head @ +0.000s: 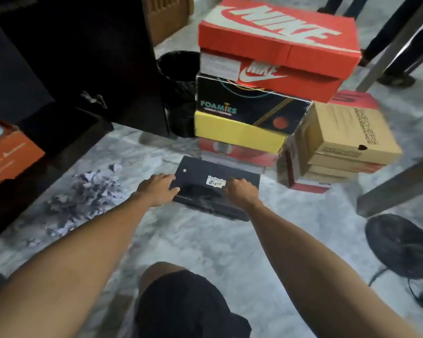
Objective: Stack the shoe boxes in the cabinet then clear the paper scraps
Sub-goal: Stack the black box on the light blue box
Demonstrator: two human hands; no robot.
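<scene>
Grey marbled floor (205, 242) fills the view, with a dark cabinet (83, 57) standing open at the upper left and an orange box (7, 157) at the far left edge, seemingly at the cabinet's foot. Just right of that, a heap of crumpled paper scraps (83, 198) lies on the floor, near the left forearm. The left hand (159, 189) rests on the left end of a black shoe box (205, 181) that sits flat on the floor, its fingers spread and laid over the lid edge. The right hand (241, 191) is on the box's right part, fingers curled over the lid beside a white label; whether they actually grip it is hard to tell (the frame is blurred). Behind the black box rises a stack: a red box at the bottom, a yellow box (239, 135), a dark Foamies box (252, 106) and a red Nike box (279, 45) on top. A black bin (178, 76) stands between cabinet and stack. Right of the stack are tan boxes (344, 135) piled on another red one. A black fan (401, 245) lies at the far right, below a slanting metal leg.
</scene>
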